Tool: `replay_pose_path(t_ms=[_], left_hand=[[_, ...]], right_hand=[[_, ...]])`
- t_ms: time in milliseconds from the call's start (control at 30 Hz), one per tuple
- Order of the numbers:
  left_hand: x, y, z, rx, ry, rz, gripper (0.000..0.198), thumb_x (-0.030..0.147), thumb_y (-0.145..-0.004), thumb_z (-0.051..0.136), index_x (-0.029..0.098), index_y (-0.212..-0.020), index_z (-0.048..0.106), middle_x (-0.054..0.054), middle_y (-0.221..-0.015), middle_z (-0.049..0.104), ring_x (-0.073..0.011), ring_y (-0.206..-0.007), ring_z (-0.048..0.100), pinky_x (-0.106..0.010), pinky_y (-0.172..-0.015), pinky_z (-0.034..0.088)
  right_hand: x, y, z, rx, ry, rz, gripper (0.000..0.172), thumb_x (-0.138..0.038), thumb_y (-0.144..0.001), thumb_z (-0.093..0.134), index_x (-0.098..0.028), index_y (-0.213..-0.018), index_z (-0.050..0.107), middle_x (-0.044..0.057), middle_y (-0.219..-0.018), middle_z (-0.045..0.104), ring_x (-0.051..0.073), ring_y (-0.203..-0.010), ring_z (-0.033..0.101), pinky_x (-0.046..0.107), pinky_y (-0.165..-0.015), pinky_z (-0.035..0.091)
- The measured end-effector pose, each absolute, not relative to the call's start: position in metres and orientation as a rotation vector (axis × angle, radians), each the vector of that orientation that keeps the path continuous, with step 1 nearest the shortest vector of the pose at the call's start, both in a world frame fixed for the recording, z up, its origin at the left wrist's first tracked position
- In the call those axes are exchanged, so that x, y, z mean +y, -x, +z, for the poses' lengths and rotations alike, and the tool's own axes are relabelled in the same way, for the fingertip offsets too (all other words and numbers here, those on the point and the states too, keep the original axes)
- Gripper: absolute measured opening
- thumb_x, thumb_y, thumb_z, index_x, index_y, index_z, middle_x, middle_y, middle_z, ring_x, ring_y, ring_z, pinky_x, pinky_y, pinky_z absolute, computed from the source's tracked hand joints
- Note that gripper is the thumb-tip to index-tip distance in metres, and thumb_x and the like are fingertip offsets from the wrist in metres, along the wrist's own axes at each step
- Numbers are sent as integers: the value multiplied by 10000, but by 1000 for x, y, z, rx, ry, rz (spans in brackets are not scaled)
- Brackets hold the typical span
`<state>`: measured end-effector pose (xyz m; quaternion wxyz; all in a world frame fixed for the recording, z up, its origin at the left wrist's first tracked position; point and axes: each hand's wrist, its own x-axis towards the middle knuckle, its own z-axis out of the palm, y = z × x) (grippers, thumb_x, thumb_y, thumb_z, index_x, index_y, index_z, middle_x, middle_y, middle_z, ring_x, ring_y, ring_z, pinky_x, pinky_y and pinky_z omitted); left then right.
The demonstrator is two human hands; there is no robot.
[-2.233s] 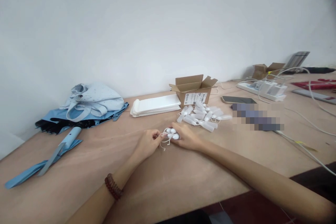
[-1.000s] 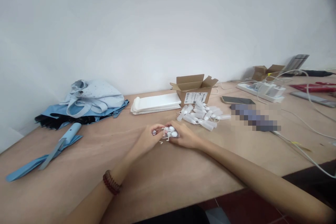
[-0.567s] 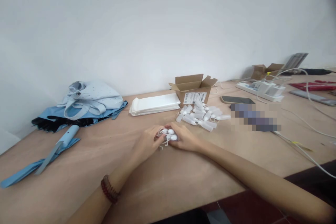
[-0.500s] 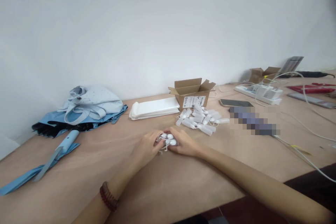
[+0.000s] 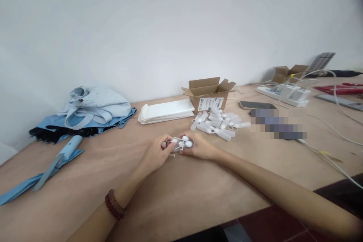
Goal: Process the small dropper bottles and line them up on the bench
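Note:
Several small translucent plastic bottles with white caps (image 5: 185, 140) stand bunched together between my hands, caps upward, on or just over the table. My left hand (image 5: 159, 154) curls round the left side of the bunch, its thumb against a cap. My right hand (image 5: 200, 146) is closed round the right side. Thin white cap straps stick out toward me. The lower parts of the bottles are mostly hidden by my fingers. Just beyond my right hand lies a loose pile of similar bottles (image 5: 224, 133).
Behind the pile stands an open cardboard box (image 5: 211, 104); left of it lies a stack of white envelopes (image 5: 167, 111). A folded blue umbrella (image 5: 70, 147) and a pale cloth bag (image 5: 99, 102) are at the left. A phone (image 5: 256, 105), power strip (image 5: 283, 94) and cables lie right.
My left hand has shifted slightly left and the bunched caps now sit further apart. The whole scene has moved a little with my head.

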<state>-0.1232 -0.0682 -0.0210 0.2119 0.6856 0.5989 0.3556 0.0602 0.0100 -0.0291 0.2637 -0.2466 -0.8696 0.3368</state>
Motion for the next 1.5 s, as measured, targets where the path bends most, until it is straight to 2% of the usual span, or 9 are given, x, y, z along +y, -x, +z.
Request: replay_pose_path(t_ms=[167, 367, 600, 700, 800, 933, 1133, 1333, 1500], left_hand=[[-68, 119, -25, 1657, -1855, 1021, 205, 349, -872, 453, 175, -869, 563, 9, -782, 596, -139, -693, 525, -238, -612, 381], [-72, 117, -17, 1698, -1871, 1050, 221, 373, -878, 441, 181, -861, 549, 19, -757, 569, -133, -675, 504, -229, -601, 365], [-72, 122, -14, 1707, -1922, 991, 234, 384, -845, 492, 168, -785, 561, 36, -683, 532, -119, -626, 462, -222, -582, 329], [-70, 122, -16, 1678, -1845, 981, 264, 407, -827, 501, 165, -736, 554, 42, -642, 499, -113, -597, 432, -218, -557, 309], [-68, 120, -19, 1650, -1669, 1003, 351, 451, -820, 472, 157, -642, 542, 40, -564, 451, -110, -549, 399, -222, -531, 290], [-64, 118, -23, 1661, -1437, 1019, 499, 561, -805, 441, 147, -549, 547, 19, -493, 455, -110, -493, 398, -231, -509, 302], [-61, 127, -20, 1647, -1555, 979, 387, 541, -751, 578, 162, -761, 654, 37, -555, 506, -97, -509, 397, -208, -486, 282], [-62, 125, -22, 1670, -1384, 977, 536, 615, -797, 467, 134, -611, 612, 14, -512, 509, -88, -465, 421, -207, -476, 308], [-66, 124, -18, 1561, -1444, 951, 423, 577, -768, 556, 156, -778, 598, 67, -504, 441, -60, -369, 370, -180, -372, 262]], right_hand=[[11, -61, -26, -2342, 707, 926, 330, -230, -654, 736, -159, -943, 594, -24, -762, 604, 139, -680, 528, 231, -611, 368], [10, -65, -24, -2400, 686, 753, 349, -223, -674, 712, -153, -992, 585, 8, -831, 636, 151, -719, 550, 234, -641, 375], [10, -65, -32, -2445, 639, 545, 194, -201, -734, 640, -157, -905, 562, 33, -831, 624, 163, -740, 551, 239, -645, 364], [7, -65, -33, -2498, 657, 494, 184, -209, -772, 602, -164, -935, 529, 38, -832, 618, 164, -734, 549, 236, -627, 356], [2, -65, -32, -2575, 687, 422, 223, -187, -789, 569, -162, -999, 498, 53, -853, 621, 176, -754, 556, 241, -622, 355], [-2, -62, -33, -2611, 679, 223, 233, -116, -752, 550, -144, -974, 483, 95, -905, 609, 211, -845, 547, 271, -683, 377], [-1, -60, -36, -2570, 720, 123, 200, -107, -767, 505, -161, -959, 483, 104, -948, 590, 220, -892, 525, 295, -744, 390], [-1, -59, -36, -2570, 699, 101, 209, -86, -756, 480, -149, -954, 490, 107, -928, 598, 225, -881, 521, 311, -770, 385], [-1, -59, -37, -2557, 722, 138, 211, -87, -752, 483, -160, -949, 484, 101, -929, 588, 221, -881, 517, 298, -742, 384]])
